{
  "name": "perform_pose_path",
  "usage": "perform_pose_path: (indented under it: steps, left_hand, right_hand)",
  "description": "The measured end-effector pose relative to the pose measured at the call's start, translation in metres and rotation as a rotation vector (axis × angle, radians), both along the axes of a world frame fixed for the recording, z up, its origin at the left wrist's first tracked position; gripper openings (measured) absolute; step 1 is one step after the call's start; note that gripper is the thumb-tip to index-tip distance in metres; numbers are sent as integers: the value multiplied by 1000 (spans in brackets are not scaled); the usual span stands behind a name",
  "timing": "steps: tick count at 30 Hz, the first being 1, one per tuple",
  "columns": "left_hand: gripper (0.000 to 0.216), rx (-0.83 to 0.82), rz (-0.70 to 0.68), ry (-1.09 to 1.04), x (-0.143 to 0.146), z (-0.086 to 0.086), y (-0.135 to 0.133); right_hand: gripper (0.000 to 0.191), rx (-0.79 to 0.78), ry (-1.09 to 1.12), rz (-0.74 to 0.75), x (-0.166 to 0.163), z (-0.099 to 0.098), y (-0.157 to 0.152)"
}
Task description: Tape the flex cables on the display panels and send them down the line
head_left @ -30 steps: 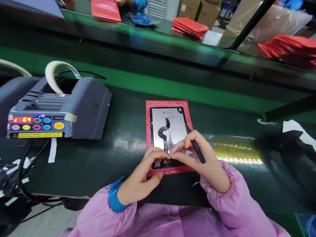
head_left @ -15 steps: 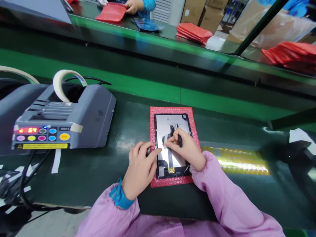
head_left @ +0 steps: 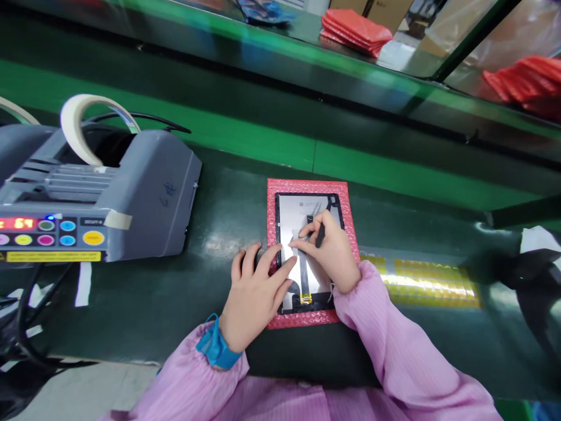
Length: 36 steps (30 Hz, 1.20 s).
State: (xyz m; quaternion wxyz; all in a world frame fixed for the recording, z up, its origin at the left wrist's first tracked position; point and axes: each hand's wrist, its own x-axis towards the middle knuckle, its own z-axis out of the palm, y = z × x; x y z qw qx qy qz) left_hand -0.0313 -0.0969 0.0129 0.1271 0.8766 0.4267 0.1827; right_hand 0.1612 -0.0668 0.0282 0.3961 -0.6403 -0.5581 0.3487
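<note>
A tablet screen [head_left: 287, 213] lies with its silver back up on a pink bubble-wrap pouch [head_left: 274, 186]. Down its middle runs a dark flex cable [head_left: 304, 275] with a yellow piece at its lower end. My right hand [head_left: 335, 248] is over the screen, closed around slim black tweezers [head_left: 322, 233] that point away from me. Its thumb and a finger come together near the cable's upper part; whether they pinch anything there is too small to tell. My left hand [head_left: 254, 292], fingers spread, rests at the screen's left edge and reaches over its back.
A grey tape dispenser [head_left: 149, 204] with a roll of pale tape [head_left: 76, 126] stands at left, cables below it. Right of the pouch lies a sheet of yellow film labels [head_left: 429, 283]. Red pouches [head_left: 355, 32] are stacked on the raised shelf behind. A black object [head_left: 532, 275] is at far right.
The view has tilted down and shifted slightly right. My left hand's fingers have spread and reach further over the screen. My right hand's tweezers have swung to the right.
</note>
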Motion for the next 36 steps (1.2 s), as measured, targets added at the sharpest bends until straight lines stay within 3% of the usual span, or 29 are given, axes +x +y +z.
perform_pose_path:
  steps: [5, 10, 13, 15, 19, 23, 26, 29, 31, 34, 36]
  left_hand:
    - [37, 25, 7, 75, 0, -1, -2]
    - [68, 80, -49, 139, -3, -4, -7]
    - [72, 97, -63, 172, -2, -6, -6]
    - [71, 104, -67, 188, -1, -8, -4]
    - [69, 101, 13, 165, -1, -11, -2]
    - [67, -63, 84, -38, -5, -10, -5]
    - [60, -274, 103, -350, -11, -6, -10]
    - [52, -380, 136, -553, -26, -2, -16]
    - [43, -429, 168, -643, -45, 1, -20]
    - [44, -517, 229, -760, -90, 8, -24]
    - [47, -665, 408, -985, -125, 14, -23]
  right_hand:
    - [41, 110, -213, -114, 13, 5, 29]
    - [38, -31, -558, -434, 62, 20, 20]
    - [40, -202, -498, -312, 81, 19, -4]
    - [43, -232, -398, -192, 80, 14, -17]
    - [43, -61, -182, -158, 64, -2, -20]
    - [49, 155, 69, -237, 65, -16, 22]
    - [57, 250, 132, -315, 78, -18, 83]
    - [58, 312, 125, -416, 95, -12, 145]
    - [60, 312, 112, -469, 107, -8, 172]
    - [66, 266, 85, -493, 125, -10, 186]
    - [69, 239, 61, -484, 134, -15, 180]
